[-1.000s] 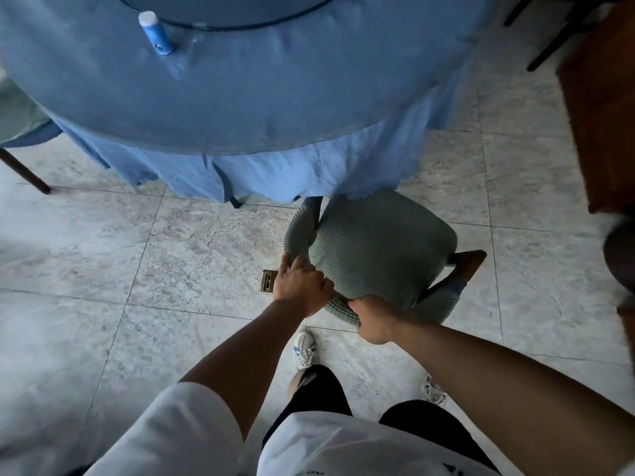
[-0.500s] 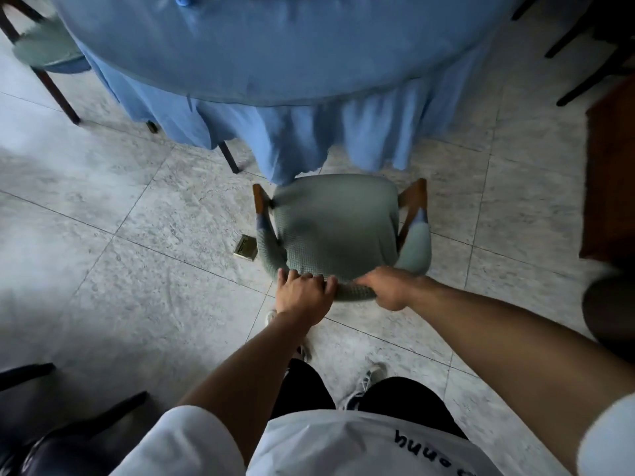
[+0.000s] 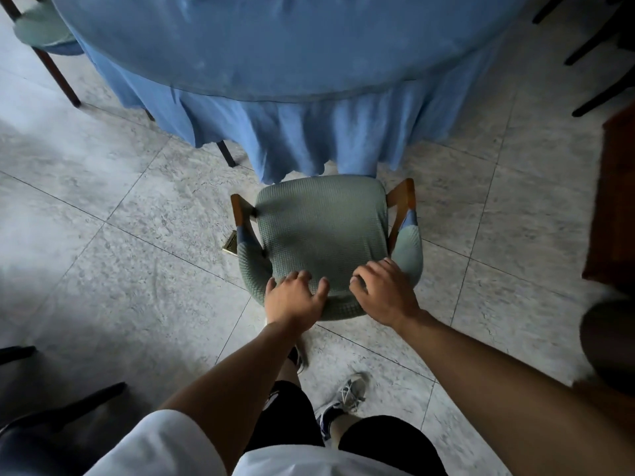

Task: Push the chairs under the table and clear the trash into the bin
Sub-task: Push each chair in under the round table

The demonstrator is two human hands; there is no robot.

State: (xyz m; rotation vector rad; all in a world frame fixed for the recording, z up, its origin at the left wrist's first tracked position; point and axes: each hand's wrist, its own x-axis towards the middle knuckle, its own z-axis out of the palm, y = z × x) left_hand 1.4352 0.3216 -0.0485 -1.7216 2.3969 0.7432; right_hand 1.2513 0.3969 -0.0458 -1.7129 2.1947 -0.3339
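Observation:
A chair [image 3: 323, 231] with a green knitted cover and wooden arms stands in front of me, its seat's far edge right at the hem of the blue tablecloth on the round table [image 3: 292, 46]. My left hand [image 3: 295, 298] lies on the left part of the chair's back rail, fingers spread. Just to its right, my right hand [image 3: 383, 292] rests on the same rail, fingers apart and draped forward. Neither hand is clenched around the rail. No trash or bin is in sight.
Another green chair [image 3: 44, 32] stands at the table's far left. Dark chair legs [image 3: 584, 63] show at the top right, brown wooden furniture [image 3: 615, 201] along the right edge, a dark chair [image 3: 51, 424] at the bottom left. A small brass floor plate [image 3: 231, 242] lies beside the chair.
The chair has turned square to the table and moved closer to the cloth. Both hands have loosened from a closed grip on the back rail to lying on it with spread fingers.

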